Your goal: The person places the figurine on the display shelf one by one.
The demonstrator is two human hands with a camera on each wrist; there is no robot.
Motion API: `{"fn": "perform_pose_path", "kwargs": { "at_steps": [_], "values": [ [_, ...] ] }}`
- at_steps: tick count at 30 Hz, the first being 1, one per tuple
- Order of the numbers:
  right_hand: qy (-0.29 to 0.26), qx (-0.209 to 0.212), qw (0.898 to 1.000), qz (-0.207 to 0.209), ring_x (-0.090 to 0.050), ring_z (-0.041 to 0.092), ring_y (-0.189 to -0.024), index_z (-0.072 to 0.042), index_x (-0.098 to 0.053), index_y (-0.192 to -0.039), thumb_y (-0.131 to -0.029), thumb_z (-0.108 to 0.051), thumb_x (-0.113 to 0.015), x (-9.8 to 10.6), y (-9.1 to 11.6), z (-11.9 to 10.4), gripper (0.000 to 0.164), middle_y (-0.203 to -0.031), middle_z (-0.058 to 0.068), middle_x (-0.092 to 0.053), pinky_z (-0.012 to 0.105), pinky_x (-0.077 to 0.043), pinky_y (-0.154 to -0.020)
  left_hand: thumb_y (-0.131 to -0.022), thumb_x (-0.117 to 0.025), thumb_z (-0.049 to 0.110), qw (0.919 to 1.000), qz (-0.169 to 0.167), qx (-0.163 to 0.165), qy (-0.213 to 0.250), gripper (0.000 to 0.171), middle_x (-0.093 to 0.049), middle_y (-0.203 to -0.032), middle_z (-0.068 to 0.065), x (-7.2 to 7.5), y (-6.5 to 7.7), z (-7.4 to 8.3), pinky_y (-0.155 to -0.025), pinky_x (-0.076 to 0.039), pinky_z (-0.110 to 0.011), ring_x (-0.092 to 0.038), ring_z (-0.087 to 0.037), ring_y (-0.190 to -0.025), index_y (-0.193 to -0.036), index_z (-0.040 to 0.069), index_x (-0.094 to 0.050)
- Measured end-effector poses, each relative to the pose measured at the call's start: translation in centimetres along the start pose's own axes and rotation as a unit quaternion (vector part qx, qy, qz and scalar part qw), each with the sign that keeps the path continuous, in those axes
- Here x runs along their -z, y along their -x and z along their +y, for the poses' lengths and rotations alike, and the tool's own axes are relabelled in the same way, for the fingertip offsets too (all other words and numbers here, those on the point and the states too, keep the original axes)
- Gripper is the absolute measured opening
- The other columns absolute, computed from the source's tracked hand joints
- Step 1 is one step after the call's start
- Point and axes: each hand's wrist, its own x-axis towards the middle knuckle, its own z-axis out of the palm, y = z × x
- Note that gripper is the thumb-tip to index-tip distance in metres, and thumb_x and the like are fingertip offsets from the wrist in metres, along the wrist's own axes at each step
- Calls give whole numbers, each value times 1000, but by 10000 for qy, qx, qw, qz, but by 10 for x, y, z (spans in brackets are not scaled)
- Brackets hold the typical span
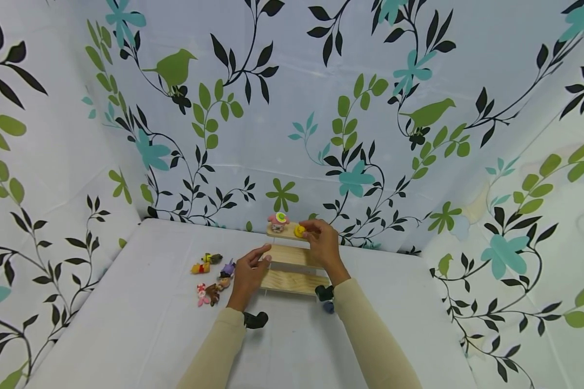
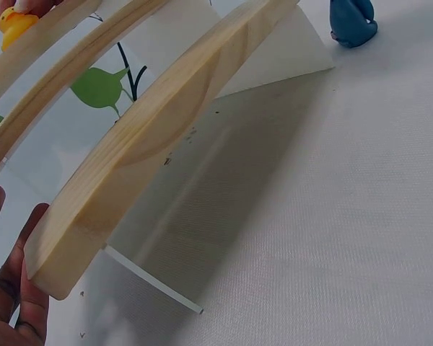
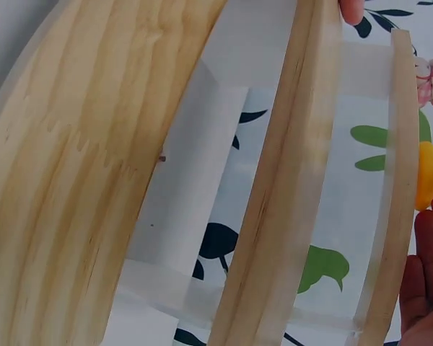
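A three-tier wooden display stand (image 1: 292, 255) with clear supports stands on the white-covered table. My left hand (image 1: 247, 274) holds the stand at its left end, thumb and fingers at the middle tier. On the top tier, my right hand (image 1: 324, 244) pinches a small yellow duck-like figurine (image 1: 299, 230), whose orange beak shows in the left wrist view. Left of it on that tier sits a pink figurine (image 1: 278, 222) with a green and white round top. Nothing stands on the middle tier (image 1: 292, 255) or bottom tier (image 1: 294, 282) where they show.
Several small figurines lie left of the stand, among them a yellow and red bear (image 1: 200, 268), a purple one (image 1: 228, 268) and a pink and white one (image 1: 202, 295). A blue figurine (image 2: 352, 21) stands by the stand's right front. Leaf-patterned cloth (image 1: 282, 108) hangs behind.
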Motion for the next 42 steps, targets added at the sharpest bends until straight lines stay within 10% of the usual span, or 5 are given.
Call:
{"fn": "perform_pose_path", "kwargs": {
  "at_steps": [28,42],
  "values": [
    [-197,207,9981,549,-66,27,-116,-14,-75,-132,-99,-9,-75,23,14,7,33,-123,7,-74,48,-49,-107,-104,-70,18,9999,-61,-97,-75,36,-62,-154,-7,-1,2,6,-84,-50,-14,-61,-30,-141,-140,15,-71],
    [-192,276,9933,1109,-69,25,-112,-18,-75,-130,-95,-9,-80,48,43,31,36,-118,7,-76,45,-51,-103,-105,-70,27,9997,-17,-17,-242,34,-65,-151,5,-2,-3,-5,-84,-52,-18,-70,-18,-119,-138,29,-72]
  ]
}}
